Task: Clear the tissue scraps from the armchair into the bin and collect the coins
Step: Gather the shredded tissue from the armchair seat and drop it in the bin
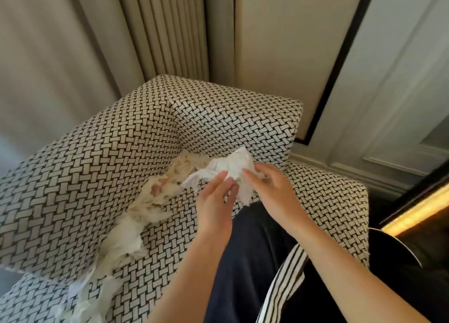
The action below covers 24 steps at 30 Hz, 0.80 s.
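**Hands on a tissue wad over the armchair**

At 6 o'clock, a dark garment (245, 262) with a striped edge fills the foreground. Just beyond it, near centre, the left hand (213, 201) and right hand (272, 191) come together. Both pinch a crumpled white tissue wad (233, 164), the left at its 7 o'clock edge and the right at its 4 o'clock edge. More tissue scraps (136, 216) trail from the centre toward 7 o'clock, along the seat crease of the woven-patterned armchair (97, 152). A pleated curtain (158, 31) hangs behind at 11 o'clock.
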Motion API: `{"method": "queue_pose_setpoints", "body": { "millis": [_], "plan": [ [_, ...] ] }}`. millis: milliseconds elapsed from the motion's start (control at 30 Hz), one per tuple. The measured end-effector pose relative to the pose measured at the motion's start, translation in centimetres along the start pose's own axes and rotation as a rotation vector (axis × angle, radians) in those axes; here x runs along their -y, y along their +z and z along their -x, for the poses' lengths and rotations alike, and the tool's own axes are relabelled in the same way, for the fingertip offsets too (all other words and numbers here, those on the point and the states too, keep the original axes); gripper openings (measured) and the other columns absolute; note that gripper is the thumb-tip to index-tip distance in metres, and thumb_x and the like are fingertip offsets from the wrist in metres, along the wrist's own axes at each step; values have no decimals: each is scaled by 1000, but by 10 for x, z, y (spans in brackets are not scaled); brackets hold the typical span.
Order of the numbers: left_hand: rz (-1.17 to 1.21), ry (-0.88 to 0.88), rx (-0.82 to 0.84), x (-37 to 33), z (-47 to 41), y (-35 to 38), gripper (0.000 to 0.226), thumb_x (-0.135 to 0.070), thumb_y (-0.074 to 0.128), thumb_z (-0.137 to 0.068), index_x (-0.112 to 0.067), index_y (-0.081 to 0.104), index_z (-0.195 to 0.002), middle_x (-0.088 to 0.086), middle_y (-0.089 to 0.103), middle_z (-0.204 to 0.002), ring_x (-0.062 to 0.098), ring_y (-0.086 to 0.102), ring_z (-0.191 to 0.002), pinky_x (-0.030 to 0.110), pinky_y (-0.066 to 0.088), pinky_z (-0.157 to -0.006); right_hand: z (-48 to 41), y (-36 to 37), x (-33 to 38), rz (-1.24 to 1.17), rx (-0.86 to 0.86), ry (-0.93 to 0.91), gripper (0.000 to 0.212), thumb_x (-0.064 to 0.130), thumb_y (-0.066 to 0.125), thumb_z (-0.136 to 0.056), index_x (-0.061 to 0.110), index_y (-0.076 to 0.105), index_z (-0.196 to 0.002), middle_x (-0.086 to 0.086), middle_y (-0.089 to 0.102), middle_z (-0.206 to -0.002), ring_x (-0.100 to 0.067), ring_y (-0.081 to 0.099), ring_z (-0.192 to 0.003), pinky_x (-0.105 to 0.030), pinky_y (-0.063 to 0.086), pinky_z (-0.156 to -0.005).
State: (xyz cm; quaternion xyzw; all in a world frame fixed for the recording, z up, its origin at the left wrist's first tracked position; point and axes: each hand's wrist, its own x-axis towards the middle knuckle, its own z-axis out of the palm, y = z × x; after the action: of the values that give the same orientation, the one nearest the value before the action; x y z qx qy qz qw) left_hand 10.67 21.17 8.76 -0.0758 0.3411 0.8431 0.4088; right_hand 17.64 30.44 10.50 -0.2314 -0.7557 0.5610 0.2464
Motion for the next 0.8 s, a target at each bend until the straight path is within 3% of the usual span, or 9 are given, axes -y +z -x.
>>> {"method": "queue_pose_setpoints", "body": {
  "millis": [67, 167, 267, 433, 533, 733, 800],
  "plan": [
    [-298, 123, 55, 17, -4, 24, 26, -3, 54, -92, -1, 59, -118, -3, 66, -101, -8, 65, -87, 7, 48, -72, 2, -25, -2, 17, -134, 0, 10, 32, 58, -90, 32, 67, -94, 6, 67, -97, 0, 62, -86, -13, 48, -72],
    [-436, 86, 148, 44, -11, 59, 18, -2, 59, -88, -8, 65, -105, 4, 72, -93, 14, 69, -91, 22, 53, -79, 10, -69, -10, 28, -308, 48, 8, 32, 56, -91, 33, 64, -90, 10, 68, -88, 7, 62, -75, -4, 45, -61],
    [-621, 21, 290, 75, -15, 84, 18, -8, 61, -88, -14, 66, -103, 3, 72, -97, 13, 68, -90, 25, 53, -81, 23, -110, -24, 58, -439, 100, 11, 30, 54, -93, 38, 59, -88, 17, 64, -85, 11, 60, -71, -2, 44, -57],
    [-926, -182, 481, 142, -28, 120, 18, -17, 61, -87, -22, 70, -102, -2, 68, -107, 16, 62, -101, 32, 49, -92, 58, -187, -55, 171, -648, 213, 16, 23, 55, -93, 21, 68, -85, 4, 64, -75, 1, 58, -62, -8, 42, -53],
    [-1064, -240, 562, 178, -32, 135, 20, -21, 54, -92, -25, 69, -105, -6, 62, -113, 13, 58, -102, 33, 46, -96, 77, -226, -75, 272, -705, 300, 18, 20, 56, -92, 17, 65, -77, 7, 58, -67, -8, 53, -62, -12, 36, -55],
    [-1349, -263, 735, 252, -44, 150, 28, -25, 48, -96, -24, 62, -120, -5, 54, -131, 14, 48, -120, 38, 36, -107, 111, -285, -116, 342, -781, 432, 36, 19, 56, -92, 27, 51, -57, 11, 46, -48, 0, 47, -49, -10, 33, -49],
    [-1433, -317, 820, 276, -48, 155, 32, -26, 46, -96, -24, 57, -126, -3, 52, -133, 14, 46, -122, 37, 35, -107, 121, -301, -134, 354, -799, 509, 35, 18, 55, -92, 14, 55, -57, 6, 46, -48, -9, 47, -52, -20, 31, -52]
  ]
}}
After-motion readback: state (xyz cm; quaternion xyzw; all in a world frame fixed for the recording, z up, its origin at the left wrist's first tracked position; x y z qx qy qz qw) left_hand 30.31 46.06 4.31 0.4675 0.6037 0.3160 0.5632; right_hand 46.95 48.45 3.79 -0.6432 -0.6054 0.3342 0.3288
